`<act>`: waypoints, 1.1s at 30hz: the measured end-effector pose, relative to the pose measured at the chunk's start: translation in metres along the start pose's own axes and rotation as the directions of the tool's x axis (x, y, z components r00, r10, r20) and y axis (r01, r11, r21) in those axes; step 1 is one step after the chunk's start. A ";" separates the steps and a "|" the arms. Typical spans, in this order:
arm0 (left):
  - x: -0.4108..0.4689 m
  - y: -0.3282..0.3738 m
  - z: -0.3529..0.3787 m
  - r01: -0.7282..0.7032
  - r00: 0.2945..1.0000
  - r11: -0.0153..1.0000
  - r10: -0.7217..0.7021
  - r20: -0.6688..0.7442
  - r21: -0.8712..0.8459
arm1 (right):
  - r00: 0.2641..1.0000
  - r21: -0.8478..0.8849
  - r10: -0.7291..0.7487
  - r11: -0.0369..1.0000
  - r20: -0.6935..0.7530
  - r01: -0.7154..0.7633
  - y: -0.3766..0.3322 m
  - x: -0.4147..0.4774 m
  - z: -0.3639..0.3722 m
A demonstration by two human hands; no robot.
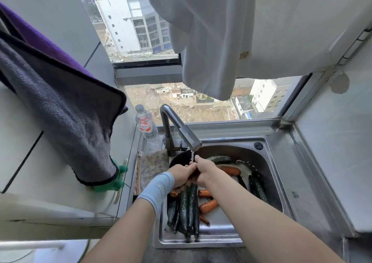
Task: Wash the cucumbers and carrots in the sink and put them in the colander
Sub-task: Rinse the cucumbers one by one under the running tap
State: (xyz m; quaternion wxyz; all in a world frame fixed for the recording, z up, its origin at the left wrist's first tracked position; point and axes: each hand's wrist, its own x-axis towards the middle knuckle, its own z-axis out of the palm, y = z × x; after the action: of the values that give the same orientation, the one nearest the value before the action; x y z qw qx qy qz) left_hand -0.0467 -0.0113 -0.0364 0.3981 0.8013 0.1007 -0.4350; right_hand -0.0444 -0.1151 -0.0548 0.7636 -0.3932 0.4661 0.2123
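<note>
Steel sink [201,240] holds wet carrots [208,205] and cucumbers [258,189]. From its near end two long cucumbers [190,208] reach up into the left hand [182,175] and right hand [204,171], both curled round their far ends under the running tap [182,131]. Beyond stands a water bottle [146,125].

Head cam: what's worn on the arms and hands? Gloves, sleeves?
No gloves on the left hand or right hand. A light blue-grey stretch cuff with a faint mark covers the left wrist. Right arm unsleeved; no watch or rings visible.
</note>
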 end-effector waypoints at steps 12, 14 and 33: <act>0.003 0.001 0.004 -0.076 0.994 0.956 0.094 -0.050 0.283 | 0.995 -0.078 0.097 0.992 0.009 -0.096 0.002 0.004 -0.003; 0.003 -0.003 0.003 -0.048 0.996 0.980 0.062 -0.068 0.195 | 0.993 -0.036 0.080 0.996 0.088 -0.077 0.004 0.004 -0.004; -0.003 -0.015 -0.001 0.079 0.996 0.977 -0.084 -0.017 -0.197 | 0.997 -0.153 0.046 0.988 0.063 -0.036 0.019 0.009 0.006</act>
State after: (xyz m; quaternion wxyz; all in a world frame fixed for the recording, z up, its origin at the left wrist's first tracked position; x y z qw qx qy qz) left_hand -0.0552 -0.0002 -0.0422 0.4558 0.7587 0.1807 -0.4289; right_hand -0.0502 -0.0995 -0.0690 0.7421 -0.4330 0.4309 0.2758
